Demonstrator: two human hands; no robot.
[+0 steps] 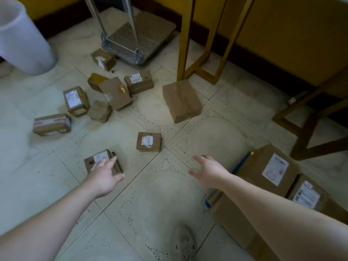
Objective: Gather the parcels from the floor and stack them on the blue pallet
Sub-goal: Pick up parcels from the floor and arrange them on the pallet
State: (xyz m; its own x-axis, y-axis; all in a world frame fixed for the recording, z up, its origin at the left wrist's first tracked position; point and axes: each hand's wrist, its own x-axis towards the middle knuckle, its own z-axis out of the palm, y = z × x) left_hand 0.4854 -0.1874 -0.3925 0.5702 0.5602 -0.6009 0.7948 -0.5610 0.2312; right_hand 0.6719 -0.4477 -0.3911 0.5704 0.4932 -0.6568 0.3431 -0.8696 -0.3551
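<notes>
Resting spread fingers (111, 160) on the small brown white-labelled cardboard parcel (94, 161) on the tiled floor (169, 187), the left hand (103, 177) risks a slipping one-handed lift; the right hand (209, 169) hovers wide, empty, near the blue pallet (241, 163).

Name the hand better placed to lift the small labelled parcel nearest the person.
Left. The left hand lies on that small parcel, fingers across its top. The right hand hangs open above bare floor, touching no parcel.
</notes>
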